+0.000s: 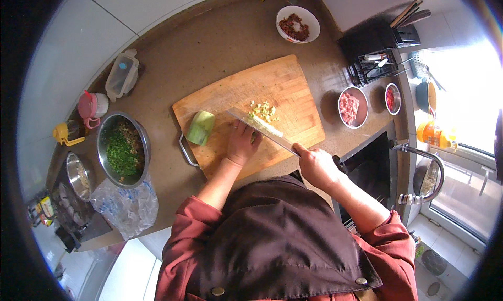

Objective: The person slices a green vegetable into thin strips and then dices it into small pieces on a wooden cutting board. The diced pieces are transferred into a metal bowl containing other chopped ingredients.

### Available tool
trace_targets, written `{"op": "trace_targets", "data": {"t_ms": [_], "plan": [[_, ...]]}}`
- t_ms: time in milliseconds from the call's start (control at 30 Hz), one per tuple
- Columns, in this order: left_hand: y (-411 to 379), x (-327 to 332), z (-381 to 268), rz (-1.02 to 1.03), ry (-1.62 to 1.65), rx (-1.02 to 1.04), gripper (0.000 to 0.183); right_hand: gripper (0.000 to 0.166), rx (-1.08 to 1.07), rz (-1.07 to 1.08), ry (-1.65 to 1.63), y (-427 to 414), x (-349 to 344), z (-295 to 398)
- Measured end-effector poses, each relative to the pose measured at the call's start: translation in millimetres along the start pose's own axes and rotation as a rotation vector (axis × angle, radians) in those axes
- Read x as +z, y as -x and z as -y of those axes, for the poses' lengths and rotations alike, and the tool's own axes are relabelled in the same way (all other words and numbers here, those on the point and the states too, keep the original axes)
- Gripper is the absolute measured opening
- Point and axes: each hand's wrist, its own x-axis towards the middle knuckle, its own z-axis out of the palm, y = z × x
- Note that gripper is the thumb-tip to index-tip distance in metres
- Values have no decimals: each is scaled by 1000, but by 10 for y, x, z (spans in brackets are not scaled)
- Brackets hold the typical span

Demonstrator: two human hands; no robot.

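My right hand (319, 168) grips the handle of a kitchen knife (275, 138), whose broad blade slants up and left across a wooden cutting board (235, 87). Just left of the blade, my left hand (242, 144) rests on the board with its fingers curled; a bit of green shows by the fingertips, and the rest under the hand is hidden. Pale cut pieces cling along the blade's far side. Beyond it lies a small scatter of diced pale-green vegetable (266, 109). A thick chunk of peeled green vegetable (201, 127) sits at the board's left end.
Left stand a steel bowl of chopped greens (147, 144), a plastic bag (125, 206), a pink-lidded jar (92, 106) and a plastic container (122, 75). A white bowl (310, 22) is at the back. Right are a bowl of minced meat (363, 104) and a sink (367, 171) with a faucet (440, 171).
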Motion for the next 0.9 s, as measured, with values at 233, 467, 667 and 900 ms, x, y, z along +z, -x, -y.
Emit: {"op": "trace_targets", "data": {"t_ms": [233,467,667,900], "plan": [[9,39,1,-60,-75,39,29,29,5,-79,-86,-331,402,-113],[10,3,-9,-61,-43,17,18,31,-41,-18,-67,-157,128,-117],[-94,-58,-110,-102,-80,52,19,30,24,-37,-81,-412,355,-60],[-19,26,-28,-99,24,-1,19,27,-61,-81,-161,-177,119,-134]]}}
